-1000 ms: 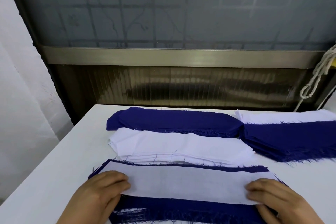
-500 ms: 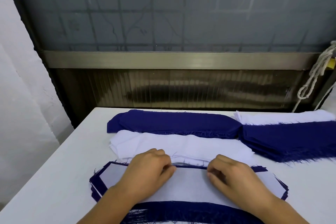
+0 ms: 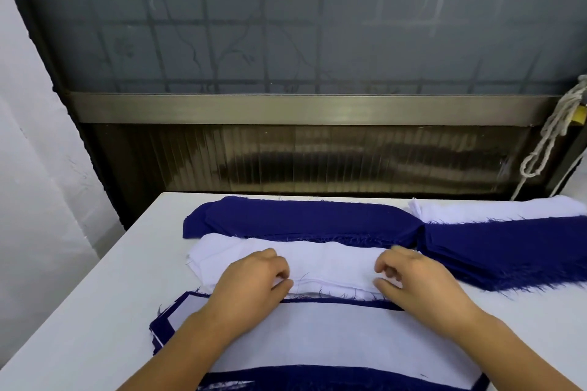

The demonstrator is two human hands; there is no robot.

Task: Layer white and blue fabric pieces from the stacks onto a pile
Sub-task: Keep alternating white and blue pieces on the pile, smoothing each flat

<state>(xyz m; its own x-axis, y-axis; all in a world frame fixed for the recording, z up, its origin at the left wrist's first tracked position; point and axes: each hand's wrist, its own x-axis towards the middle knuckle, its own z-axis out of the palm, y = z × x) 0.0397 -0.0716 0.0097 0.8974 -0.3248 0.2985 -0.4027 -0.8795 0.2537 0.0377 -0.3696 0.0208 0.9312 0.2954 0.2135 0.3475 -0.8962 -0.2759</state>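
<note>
A pile (image 3: pixel 333 333) of layered blue and white pieces lies at the table's near edge, with a white piece on top. Just behind it sits the white fabric stack (image 3: pixel 330 259), and behind that a dark blue stack (image 3: pixel 301 219). My left hand (image 3: pixel 251 286) and my right hand (image 3: pixel 416 282) are at the white stack's near edge, about a hand's width apart. Each hand has curled fingers and a thumb pinching the top white piece, whose edge forms a slight raised ridge between them.
A second blue stack (image 3: pixel 508 251) with white fabric (image 3: pixel 508 209) behind it lies at the right. The white table (image 3: pixel 79 311) ends at the left beside a white wall. A metal-framed panel stands behind the table, and a rope (image 3: pixel 546 136) hangs at the right.
Both hands left the ends of the pile's top white piece, moved inward and forward to the white stack's near edge, and now pinch its top piece.
</note>
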